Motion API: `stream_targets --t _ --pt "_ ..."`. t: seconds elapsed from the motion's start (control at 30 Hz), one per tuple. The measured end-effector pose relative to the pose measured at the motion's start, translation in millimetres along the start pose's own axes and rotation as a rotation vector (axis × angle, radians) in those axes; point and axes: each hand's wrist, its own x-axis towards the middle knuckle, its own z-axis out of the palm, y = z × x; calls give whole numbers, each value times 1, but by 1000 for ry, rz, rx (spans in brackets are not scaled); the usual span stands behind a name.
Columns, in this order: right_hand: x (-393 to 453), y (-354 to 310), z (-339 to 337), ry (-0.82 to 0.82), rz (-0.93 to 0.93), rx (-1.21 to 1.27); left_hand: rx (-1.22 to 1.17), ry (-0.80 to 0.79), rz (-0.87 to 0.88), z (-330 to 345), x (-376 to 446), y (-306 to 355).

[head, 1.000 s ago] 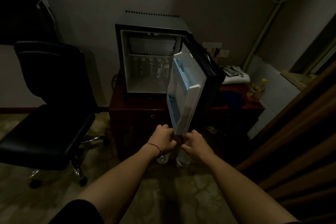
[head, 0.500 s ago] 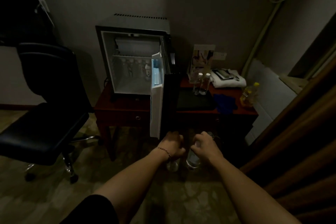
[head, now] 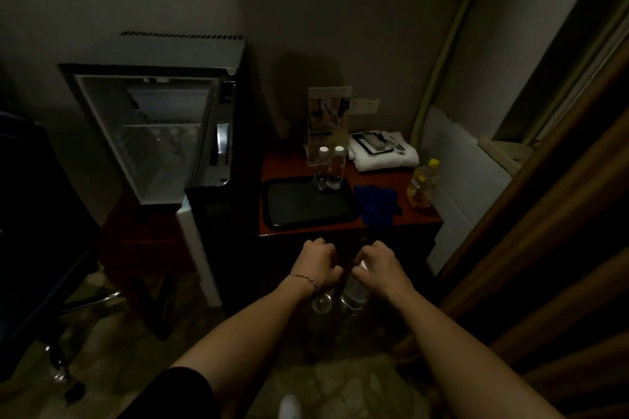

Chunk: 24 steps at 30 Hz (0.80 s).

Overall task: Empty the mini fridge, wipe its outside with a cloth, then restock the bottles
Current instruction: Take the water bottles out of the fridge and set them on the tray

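Note:
The mini fridge (head: 149,133) stands on the left of a dark red cabinet (head: 296,163) with its door (head: 200,241) swung wide open toward me. Blurred bottles show behind its wire shelf. My left hand (head: 316,265) grips the top of a clear bottle (head: 321,301) that hangs below it. My right hand (head: 377,267) grips a second clear bottle (head: 354,294) the same way. Both hands are in front of the cabinet's front edge. Two white-capped bottles (head: 328,168) stand at the back of a black tray (head: 306,204). A blue cloth (head: 376,207) lies right of the tray.
A yellow-capped bottle of yellow liquid (head: 422,187) stands at the cabinet's right edge. Folded white towels (head: 384,153) and a standing leaflet (head: 328,119) are at the back. An office chair (head: 37,235) is at the left, a brown curtain (head: 544,265) at the right.
The view has swung to the right, from the fridge door to the cabinet top and tray. Both hands still hold their bottles and have come in front of the cabinet.

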Motion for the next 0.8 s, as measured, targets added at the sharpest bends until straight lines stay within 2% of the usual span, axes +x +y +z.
stream_targets --t 0.27,0.57,0.8 --pt "118 37 -33 -64 -40 -65 104 4 53 0 137 -9" --pt "247 32 -56 -21 -150 11 95 98 -83 -23 244 -17" --pt "346 33 -50 -134 -290 20 82 121 -181 -20 320 -21"
